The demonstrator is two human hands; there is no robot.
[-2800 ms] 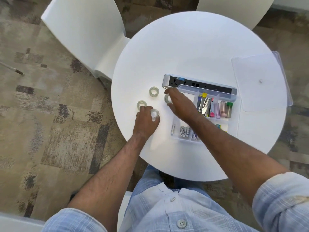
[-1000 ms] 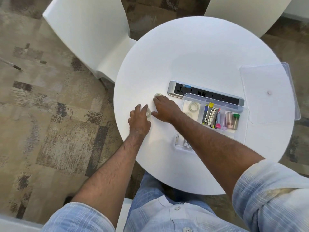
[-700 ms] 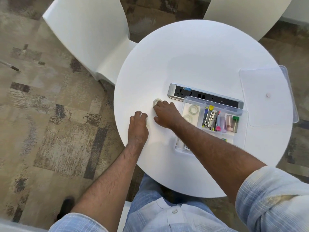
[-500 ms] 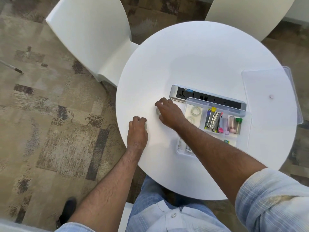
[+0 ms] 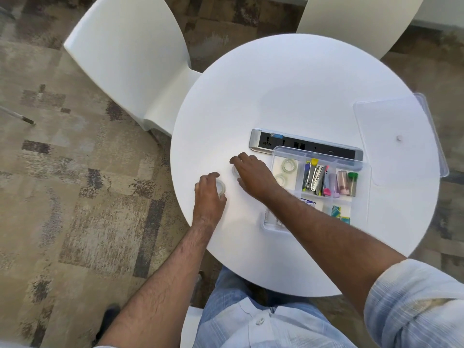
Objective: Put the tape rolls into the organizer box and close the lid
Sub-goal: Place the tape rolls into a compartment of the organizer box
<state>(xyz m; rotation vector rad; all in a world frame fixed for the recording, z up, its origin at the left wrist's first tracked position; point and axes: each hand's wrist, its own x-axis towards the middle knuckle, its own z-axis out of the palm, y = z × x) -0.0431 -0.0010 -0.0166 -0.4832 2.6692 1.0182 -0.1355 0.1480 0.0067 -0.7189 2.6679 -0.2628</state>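
A clear organizer box (image 5: 361, 169) stands open on the round white table (image 5: 288, 91). Two clear tape rolls lie in its left compartment, one (image 5: 288, 165) at the far end and one (image 5: 280, 178) partly behind my right wrist. Left of the box, my right hand (image 5: 253, 175) is curled over a third roll (image 5: 234, 171), of which only an edge shows. My left hand (image 5: 209, 193) grips a fourth roll (image 5: 221, 188) on the table. The clear lid (image 5: 399, 136) lies flat at the table's right edge.
A grey power strip (image 5: 303, 144) lies just behind the box. Other compartments hold clippers, small tubes and packets. A white chair (image 5: 130, 54) stands to the left of the table, another (image 5: 359, 18) behind it. Patterned carpet surrounds the table.
Two rolls have gone into the box since the earliest frame. My right hand came back left and closed over a roll on the table; my left hand closed around another one.
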